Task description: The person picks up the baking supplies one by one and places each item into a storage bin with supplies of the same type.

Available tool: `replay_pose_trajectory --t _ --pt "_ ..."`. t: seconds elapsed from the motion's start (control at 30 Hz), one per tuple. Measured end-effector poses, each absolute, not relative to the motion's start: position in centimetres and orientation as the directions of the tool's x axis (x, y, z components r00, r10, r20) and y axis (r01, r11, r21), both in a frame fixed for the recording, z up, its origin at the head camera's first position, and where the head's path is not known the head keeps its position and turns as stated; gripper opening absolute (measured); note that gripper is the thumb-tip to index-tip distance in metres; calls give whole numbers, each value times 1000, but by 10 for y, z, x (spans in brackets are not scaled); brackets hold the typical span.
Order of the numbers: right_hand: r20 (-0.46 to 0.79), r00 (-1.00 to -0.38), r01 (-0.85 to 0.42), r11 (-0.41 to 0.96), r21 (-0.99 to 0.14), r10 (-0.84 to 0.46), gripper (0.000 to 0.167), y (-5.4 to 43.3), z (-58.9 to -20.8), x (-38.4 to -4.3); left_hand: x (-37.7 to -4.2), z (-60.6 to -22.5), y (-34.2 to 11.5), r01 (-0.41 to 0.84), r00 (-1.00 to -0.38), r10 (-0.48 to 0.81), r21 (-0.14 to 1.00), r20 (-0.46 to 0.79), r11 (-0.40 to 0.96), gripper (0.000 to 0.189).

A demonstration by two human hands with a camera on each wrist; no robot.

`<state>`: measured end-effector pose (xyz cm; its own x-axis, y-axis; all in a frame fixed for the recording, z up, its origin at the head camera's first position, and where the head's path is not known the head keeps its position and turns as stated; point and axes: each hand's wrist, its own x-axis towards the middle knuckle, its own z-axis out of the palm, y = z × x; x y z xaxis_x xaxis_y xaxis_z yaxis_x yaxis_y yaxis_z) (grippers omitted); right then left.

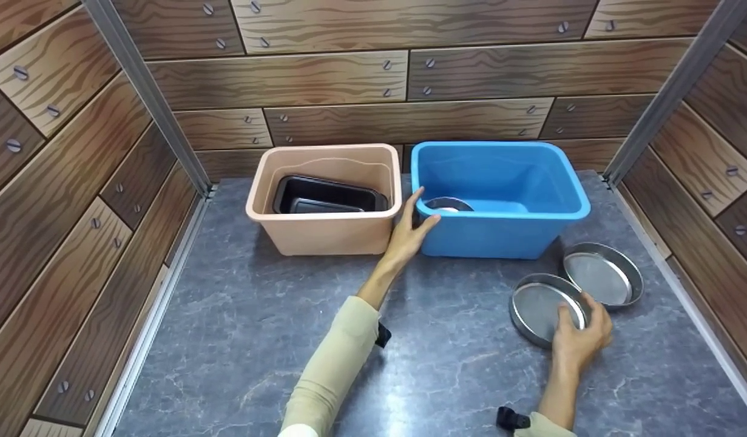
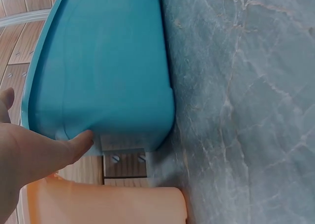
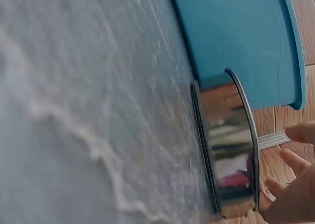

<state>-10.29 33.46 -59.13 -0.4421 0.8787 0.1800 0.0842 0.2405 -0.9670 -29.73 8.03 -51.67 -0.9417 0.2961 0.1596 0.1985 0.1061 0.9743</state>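
"What is your right hand (image 1: 581,340) doing?"

"It is over the nearer round metal cake pan (image 1: 537,306), thumb above the inside, fingers by the right rim. The fingers are spread and loosely bent; I cannot tell whether they touch the metal."

"And where is that pan?"

"Open side up on the grey marbled tabletop (image 1: 258,340), in front of the right end of a blue plastic bin (image 1: 488,237). A second round cake pan (image 1: 601,279) is just beside it, farther back and right."

"Your left hand (image 1: 405,240)?"

"Held wide at the blue bin's front left corner, thumb at the front wall, fingers reaching along the left side."

"Anything in the bins?"

"A partly hidden round pan (image 1: 449,204) in the blue one. To the left, a peach plastic bin (image 1: 327,233) holds a dark rectangular loaf pan (image 1: 331,195)."
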Motion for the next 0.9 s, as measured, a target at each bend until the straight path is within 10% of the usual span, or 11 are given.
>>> replay_pose_trajectory --t 0.33,0.9 --pt "168 -379 119 228 -966 910 44 343 -595 -99 -307 -512 89 204 -949 268 971 166 122 76" --pt "-122 -545 341 86 -936 830 59 349 -599 -86 -314 -521 98 224 -960 201 966 195 129 76"
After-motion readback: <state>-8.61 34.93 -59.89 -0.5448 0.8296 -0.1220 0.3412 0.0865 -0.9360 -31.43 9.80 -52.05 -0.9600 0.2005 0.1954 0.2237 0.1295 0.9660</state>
